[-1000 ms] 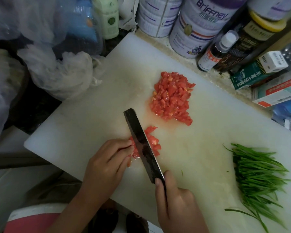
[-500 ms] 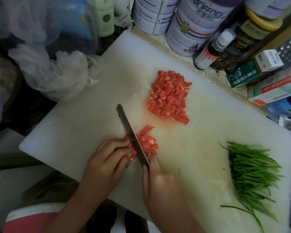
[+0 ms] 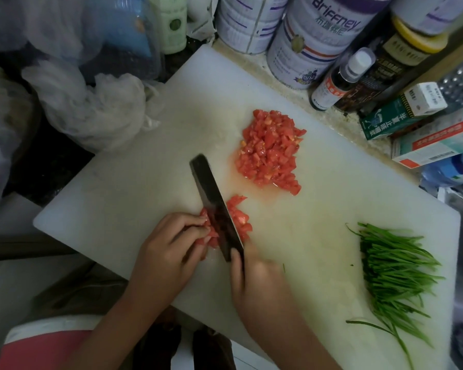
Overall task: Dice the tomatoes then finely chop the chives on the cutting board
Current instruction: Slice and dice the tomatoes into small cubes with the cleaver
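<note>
White plastic cutting board (image 3: 145, 209) carries a red diced tomato heap (image 3: 270, 150) and uncut green chives (image 3: 396, 265) at four o'clock. Left hand (image 3: 169, 252), fingers curled, steadies unfinished tomato strips (image 3: 239, 218) at seven o'clock; right hand (image 3: 259, 287), fingers clamped on the dark-bladed knife (image 3: 211, 198), cuts them.

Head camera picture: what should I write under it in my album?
Right hand cuts a tomato piece with a knife while the left hand steadies it; chives wait uncut.

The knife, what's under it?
Red tomato pieces lie under the knife, sticking out on both sides of the blade, on the white cutting board. The left hand holds them steady. The bits directly beneath the blade are covered, so those can't be seen.
</note>
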Motion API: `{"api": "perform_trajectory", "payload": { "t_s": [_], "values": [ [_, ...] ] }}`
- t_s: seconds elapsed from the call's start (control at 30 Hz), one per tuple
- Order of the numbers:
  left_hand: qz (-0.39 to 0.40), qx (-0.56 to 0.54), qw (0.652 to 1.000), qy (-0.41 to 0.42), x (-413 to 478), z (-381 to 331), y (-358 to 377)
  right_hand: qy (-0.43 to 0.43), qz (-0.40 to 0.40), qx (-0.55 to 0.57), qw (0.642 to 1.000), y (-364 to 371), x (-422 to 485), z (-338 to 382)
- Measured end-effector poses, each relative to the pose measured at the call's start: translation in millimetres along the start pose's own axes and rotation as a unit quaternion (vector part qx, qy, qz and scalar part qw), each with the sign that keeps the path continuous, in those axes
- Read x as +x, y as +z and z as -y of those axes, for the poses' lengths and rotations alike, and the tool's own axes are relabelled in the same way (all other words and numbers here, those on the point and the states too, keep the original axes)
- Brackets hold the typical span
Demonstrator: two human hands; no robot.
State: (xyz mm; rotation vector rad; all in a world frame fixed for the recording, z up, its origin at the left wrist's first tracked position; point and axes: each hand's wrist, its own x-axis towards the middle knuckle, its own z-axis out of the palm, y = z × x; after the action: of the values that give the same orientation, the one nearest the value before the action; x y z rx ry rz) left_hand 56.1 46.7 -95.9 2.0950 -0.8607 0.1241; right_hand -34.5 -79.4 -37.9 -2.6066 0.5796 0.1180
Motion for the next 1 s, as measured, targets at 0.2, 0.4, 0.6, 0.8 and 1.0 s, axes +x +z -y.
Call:
{"api": "perform_trajectory", "payload": {
  "t_s": [0.2, 0.4, 0.6, 0.8, 1.0],
  "values": [
    [-0.002, -0.023, 1.0, -0.014, 0, 2, -2, -0.007, 0.023, -0.003, 1.0, -1, -4, 3],
    [-0.007, -0.035, 0.999, -0.018, 0, 2, -1, 0.003, 0.017, 0.043, 0.999, -10, -11, -12],
    [0.011, -0.032, 0.999, -0.026, -2, 3, -4, -0.013, 0.014, 0.103, 0.995, -13, 16, 0],
    [0.034, -0.083, 0.994, -0.068, -1, 0, -9, -0.009, -0.019, 0.124, 0.992, -30, -14, -7],
    [0.019, -0.064, 0.996, -0.064, -6, 0, -12, -0.013, 0.0, 0.113, 0.994, -18, -25, -8]
  ]
}}
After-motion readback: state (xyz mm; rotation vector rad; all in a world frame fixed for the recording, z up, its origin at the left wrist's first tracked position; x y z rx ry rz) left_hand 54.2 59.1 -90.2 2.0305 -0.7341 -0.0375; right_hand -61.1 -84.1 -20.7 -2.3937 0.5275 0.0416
